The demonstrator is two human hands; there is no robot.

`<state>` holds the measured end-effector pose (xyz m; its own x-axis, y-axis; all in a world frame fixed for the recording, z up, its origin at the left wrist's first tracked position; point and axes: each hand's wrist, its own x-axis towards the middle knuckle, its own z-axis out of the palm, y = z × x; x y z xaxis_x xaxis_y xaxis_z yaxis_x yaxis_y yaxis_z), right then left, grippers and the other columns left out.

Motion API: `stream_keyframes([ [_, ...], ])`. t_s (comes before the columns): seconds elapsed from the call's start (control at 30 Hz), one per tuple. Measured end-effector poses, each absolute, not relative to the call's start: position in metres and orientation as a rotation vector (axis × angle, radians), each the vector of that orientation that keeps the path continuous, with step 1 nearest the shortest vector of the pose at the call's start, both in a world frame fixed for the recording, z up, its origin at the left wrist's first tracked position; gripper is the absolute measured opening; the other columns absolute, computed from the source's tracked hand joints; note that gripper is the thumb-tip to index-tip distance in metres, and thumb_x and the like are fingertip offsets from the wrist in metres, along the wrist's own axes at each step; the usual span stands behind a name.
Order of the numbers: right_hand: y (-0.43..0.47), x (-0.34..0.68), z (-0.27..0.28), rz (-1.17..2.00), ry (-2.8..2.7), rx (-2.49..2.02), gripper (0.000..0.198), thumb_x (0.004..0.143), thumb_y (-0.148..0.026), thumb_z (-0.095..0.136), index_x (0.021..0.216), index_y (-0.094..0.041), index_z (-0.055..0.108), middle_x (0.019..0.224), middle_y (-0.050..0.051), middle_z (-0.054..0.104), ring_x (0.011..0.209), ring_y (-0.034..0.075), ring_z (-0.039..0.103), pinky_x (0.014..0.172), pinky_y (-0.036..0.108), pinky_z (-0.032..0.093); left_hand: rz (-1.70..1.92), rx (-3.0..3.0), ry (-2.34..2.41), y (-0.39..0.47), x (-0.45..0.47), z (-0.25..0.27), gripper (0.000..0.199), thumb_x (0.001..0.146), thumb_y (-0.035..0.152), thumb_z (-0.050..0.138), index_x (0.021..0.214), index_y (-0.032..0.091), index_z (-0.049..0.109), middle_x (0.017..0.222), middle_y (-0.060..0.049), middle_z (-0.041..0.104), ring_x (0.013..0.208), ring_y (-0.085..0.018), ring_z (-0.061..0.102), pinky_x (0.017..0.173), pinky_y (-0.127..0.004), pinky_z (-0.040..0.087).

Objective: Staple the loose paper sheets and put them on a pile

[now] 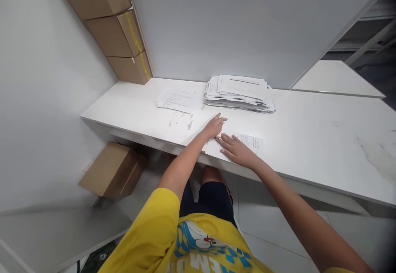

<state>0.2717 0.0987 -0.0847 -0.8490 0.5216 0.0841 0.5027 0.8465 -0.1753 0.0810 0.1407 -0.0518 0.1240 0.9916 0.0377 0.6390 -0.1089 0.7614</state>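
A white sheet of paper [213,147] lies at the front edge of the white table, under both of my hands. My right hand [237,150] rests flat on it with the fingers stretched to the left. Just beyond, my left hand [215,126] bears on the table with some fingers curled and others pointing away. Beneath its curled side shows a small cream-coloured piece [219,134], too hidden to name. Printed text on a sheet [251,142] is visible beyond my right hand; whether it is the same sheet, I cannot tell.
A thick stack of papers [241,93] sits by the grey partition [222,25]. Several printed sheets [176,99] lie left of it. Cardboard boxes [114,38] are piled at the back left, and another box [108,168] stands below the table [309,141].
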Motion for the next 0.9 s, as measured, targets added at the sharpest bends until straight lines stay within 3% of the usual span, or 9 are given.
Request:
stream_keyframes([
  [0.2,0.103,0.276,-0.083,0.229,-2.887,-0.777,0.061,0.105,-0.051,0.021,0.161,-0.028,0.023,0.163,0.008,0.027,0.151,0.031,0.024,0.120,0.061,0.026,0.756,1.791,1.551,0.142,0.082,-0.052,0.043,0.101,0.020,0.032,0.134,0.015,0.059,0.166,-0.011,0.024,0.152,-0.019,0.029,0.121,-0.031,0.032],
  [0.4,0.095,0.276,-0.083,0.131,-2.838,-0.840,0.060,0.105,-0.050,0.018,0.161,-0.030,0.023,0.162,0.007,0.031,0.148,0.031,0.033,0.121,0.063,0.020,0.738,1.879,1.577,0.142,0.084,-0.052,0.042,0.100,0.016,0.031,0.128,0.018,0.061,0.160,-0.008,0.037,0.150,-0.017,0.031,0.123,-0.032,0.029],
  [0.9,0.093,0.278,-0.083,0.109,-2.860,-0.859,0.063,0.104,-0.053,0.020,0.163,-0.033,0.009,0.167,0.006,0.016,0.152,0.032,0.023,0.121,0.062,0.021,0.737,1.913,1.580,0.138,0.087,-0.047,0.042,0.098,0.015,0.026,0.121,0.016,0.062,0.155,-0.012,0.044,0.149,-0.019,0.033,0.125,-0.038,0.024],
])
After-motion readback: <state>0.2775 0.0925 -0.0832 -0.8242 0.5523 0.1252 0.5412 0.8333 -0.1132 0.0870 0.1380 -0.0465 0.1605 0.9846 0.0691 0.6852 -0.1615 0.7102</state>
